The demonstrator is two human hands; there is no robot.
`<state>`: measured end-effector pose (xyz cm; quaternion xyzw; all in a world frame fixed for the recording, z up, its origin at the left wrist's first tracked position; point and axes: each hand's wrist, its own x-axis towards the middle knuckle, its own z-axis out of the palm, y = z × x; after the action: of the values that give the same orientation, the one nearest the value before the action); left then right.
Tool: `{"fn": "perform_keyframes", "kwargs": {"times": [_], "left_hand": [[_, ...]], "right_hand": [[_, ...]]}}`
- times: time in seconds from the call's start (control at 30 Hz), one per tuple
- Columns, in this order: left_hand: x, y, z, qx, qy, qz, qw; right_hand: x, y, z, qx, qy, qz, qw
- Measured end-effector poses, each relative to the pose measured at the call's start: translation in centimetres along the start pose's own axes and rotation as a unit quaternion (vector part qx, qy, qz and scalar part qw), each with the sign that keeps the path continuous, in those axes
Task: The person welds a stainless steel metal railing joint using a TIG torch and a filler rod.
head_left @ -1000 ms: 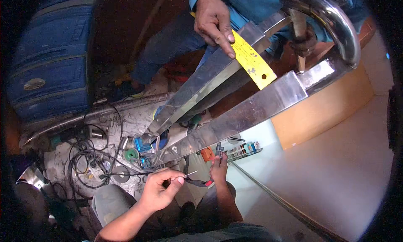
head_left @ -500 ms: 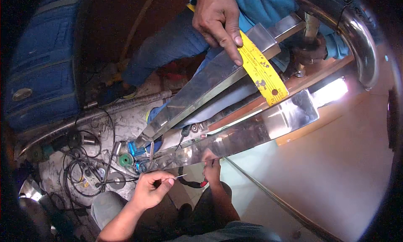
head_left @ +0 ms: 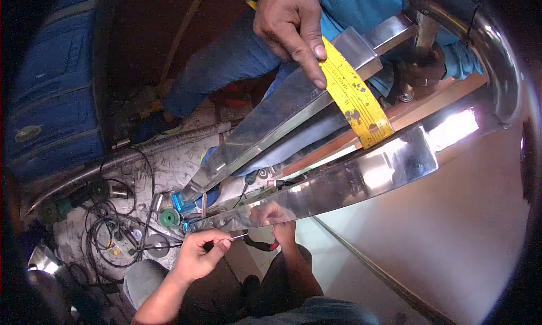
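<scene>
My left hand (head_left: pixel 204 253) pinches a thin metal rod (head_left: pixel 239 236) between thumb and fingertips; it points right, just below a polished metal post (head_left: pixel 333 184). My right hand (head_left: pixel 284 233) is at that post's lower edge with curled fingers, partly hidden, and mirrored in the metal. A black cable with a red part (head_left: pixel 274 246) runs beside its wrist; what those fingers grip is hidden. A second tapered metal post (head_left: pixel 271 113) slants behind. Across the gap between both posts lies a yellow measuring rule (head_left: pixel 350 93), pressed down by another person's hand (head_left: pixel 291 29).
Tangled black cables (head_left: pixel 107 235), a grey disc (head_left: pixel 157 246) and a green round part (head_left: pixel 169 218) lie on the floor at left. A curved shiny pipe (head_left: pixel 497 60) stands at upper right. A blue bulky item (head_left: pixel 53 82) is at far left. The other person's jeans (head_left: pixel 226 60) are behind the posts.
In view, the nearer post's wide end and the rule's lower end appear slightly lower and farther right. The other person's hand sits a little farther left. My hands have barely moved.
</scene>
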<state>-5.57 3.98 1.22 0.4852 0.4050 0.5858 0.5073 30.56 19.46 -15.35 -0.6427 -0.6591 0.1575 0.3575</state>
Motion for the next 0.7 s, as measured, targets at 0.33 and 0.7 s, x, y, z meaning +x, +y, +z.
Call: {"fn": "perform_keyframes", "kwargs": {"times": [0.33, 0.7], "left_hand": [[0.4, 0.7, -0.2, 0.007, -0.006, -0.001, 1.0], [0.5, 0.5, -0.2, 0.013, 0.001, 0.015, 1.0]], "right_hand": [[0.1, -1.3, -0.2, -0.01, -0.009, -0.001, 1.0], [0.5, 0.8, 0.2, -0.049, 0.04, -0.061, 0.996]]}}
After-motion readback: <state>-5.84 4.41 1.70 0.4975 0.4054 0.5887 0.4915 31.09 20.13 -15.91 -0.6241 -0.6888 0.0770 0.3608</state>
